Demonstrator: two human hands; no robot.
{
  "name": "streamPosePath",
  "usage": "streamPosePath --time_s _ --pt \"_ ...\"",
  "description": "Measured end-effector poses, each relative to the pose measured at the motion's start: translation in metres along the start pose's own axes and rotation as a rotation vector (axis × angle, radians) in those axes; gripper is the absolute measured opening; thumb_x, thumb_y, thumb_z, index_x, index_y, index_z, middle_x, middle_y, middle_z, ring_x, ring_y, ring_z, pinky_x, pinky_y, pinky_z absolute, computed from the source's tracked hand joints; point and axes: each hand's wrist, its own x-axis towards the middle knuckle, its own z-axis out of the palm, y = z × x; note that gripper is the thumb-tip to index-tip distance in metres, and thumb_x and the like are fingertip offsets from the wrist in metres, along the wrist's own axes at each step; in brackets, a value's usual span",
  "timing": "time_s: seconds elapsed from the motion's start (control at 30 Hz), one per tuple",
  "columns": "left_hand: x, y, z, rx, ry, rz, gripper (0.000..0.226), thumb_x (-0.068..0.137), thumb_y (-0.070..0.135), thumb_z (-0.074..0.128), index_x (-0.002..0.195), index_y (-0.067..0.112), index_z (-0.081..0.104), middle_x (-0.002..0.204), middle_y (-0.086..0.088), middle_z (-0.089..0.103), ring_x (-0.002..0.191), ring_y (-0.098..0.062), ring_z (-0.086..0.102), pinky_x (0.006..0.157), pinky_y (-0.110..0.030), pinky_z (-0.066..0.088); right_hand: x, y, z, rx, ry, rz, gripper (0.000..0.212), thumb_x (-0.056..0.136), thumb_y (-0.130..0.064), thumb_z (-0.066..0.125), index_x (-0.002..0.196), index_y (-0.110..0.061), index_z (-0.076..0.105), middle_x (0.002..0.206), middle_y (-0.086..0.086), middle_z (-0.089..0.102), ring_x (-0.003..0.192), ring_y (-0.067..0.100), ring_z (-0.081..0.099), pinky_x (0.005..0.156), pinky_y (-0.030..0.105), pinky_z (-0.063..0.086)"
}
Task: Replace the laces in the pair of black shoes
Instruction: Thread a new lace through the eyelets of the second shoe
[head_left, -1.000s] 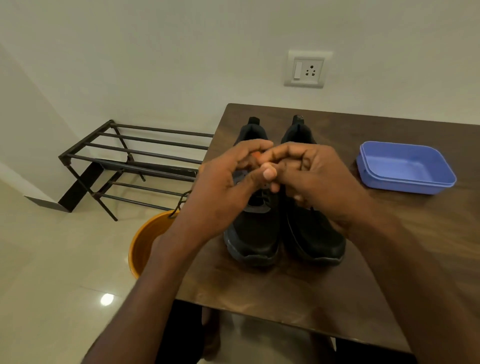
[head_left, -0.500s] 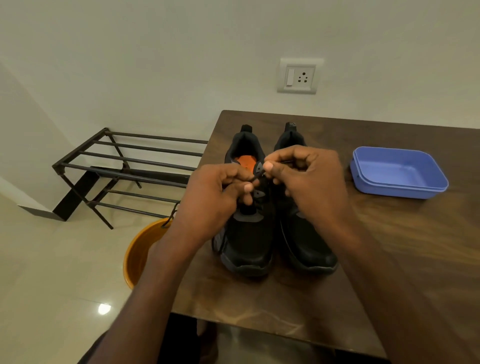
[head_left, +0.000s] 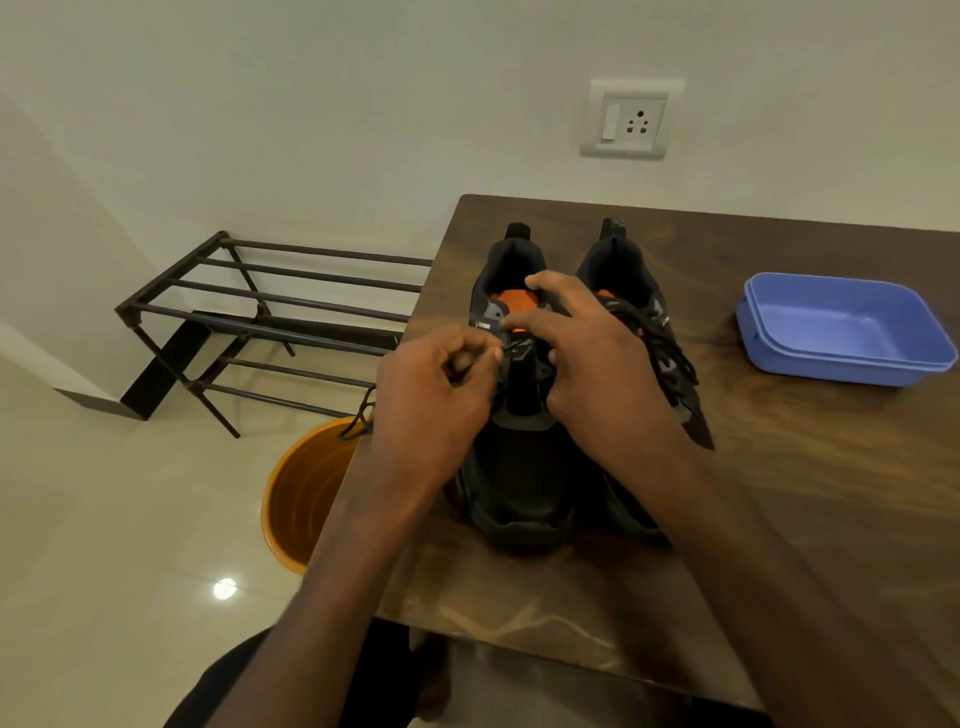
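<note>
On the table (head_left: 779, 493), the left hand (head_left: 431, 410) pinches the limp black lace (head_left: 511, 347) of the left black shoe (head_left: 514, 467); the right hand (head_left: 597, 364), at three o'clock, steadies it, fingers loosely spread; best gripped by its stiff tip.

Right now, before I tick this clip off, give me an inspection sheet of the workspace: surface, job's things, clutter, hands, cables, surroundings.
Surface: dark wooden table, shoes near its left edge.
Job's things: left shoe with its upper eyelets unlaced and orange lining showing; right shoe laced with a black lace; both stand upright side by side.
Clutter: blue plastic tub on the table, right of the shoes; nothing seen inside it.
Hands: left hand pinches a black lace that trails off the table edge; right hand rests on the left shoe's tongue area, fingers spread.
Cables: nothing seen.
Surroundings: orange bucket and black metal rack on the tiled floor; wall socket.
</note>
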Motion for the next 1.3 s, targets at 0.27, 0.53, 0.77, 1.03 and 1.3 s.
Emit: streamPosePath --time_s 0.27,0.53,0.77,1.03,1.3 --pt "0.01 -0.002 0.007 0.118 -0.051 0.121 0.014 0.097 0.017 0.071 0.108 0.017 0.08 0.088 0.006 0.076 0.075 -0.004 0.069 0.071 -0.033 0.062 0.003 0.01 0.002 -0.042 0.019 0.015 0.065 0.077 0.012 0.073 0.131 -0.023 0.066 0.139 -0.003 0.053 0.116 0.017 0.057 0.089 0.019 0.046" --pt "0.011 0.005 0.004 0.296 -0.148 0.144 0.023 0.098 0.028 0.069 0.12 0.027 0.076 0.107 0.007 0.078 0.092 -0.007 0.07 0.082 -0.034 0.061 0.0 0.021 -0.008 0.096 0.123 0.057 0.027 0.082 0.008 0.074 0.091 -0.017 0.072 0.111 -0.007 0.056 0.095 0.009 0.057 0.074 0.013 0.049" --pt "0.019 -0.013 0.004 0.006 -0.28 -0.099 0.013 0.1 0.025 0.067 0.106 0.028 0.078 0.088 0.011 0.074 0.083 -0.006 0.069 0.079 -0.035 0.061 -0.003 0.019 -0.002 0.241 0.174 0.075 0.035 0.083 0.017 0.066 0.088 -0.017 0.072 0.109 -0.007 0.057 0.1 0.006 0.058 0.08 0.014 0.054" --pt "0.017 -0.01 0.006 0.052 -0.273 -0.12 0.013 0.097 0.025 0.07 0.106 0.03 0.078 0.096 0.013 0.073 0.087 -0.002 0.068 0.081 -0.031 0.06 -0.001 0.019 0.003 0.228 0.188 0.121 0.034 0.084 0.011 0.071 0.089 -0.023 0.073 0.108 -0.008 0.058 0.098 0.003 0.058 0.08 0.007 0.05" --pt "0.007 0.009 0.018 0.303 -0.024 -0.09 0.005 0.096 0.03 0.071 0.096 0.029 0.076 0.105 0.009 0.061 0.093 -0.008 0.059 0.077 -0.023 0.053 -0.003 0.014 0.009 0.258 0.251 0.189 0.038 0.085 0.006 0.075 0.087 -0.032 0.071 0.108 -0.012 0.053 0.098 -0.003 0.057 0.079 0.012 0.055"
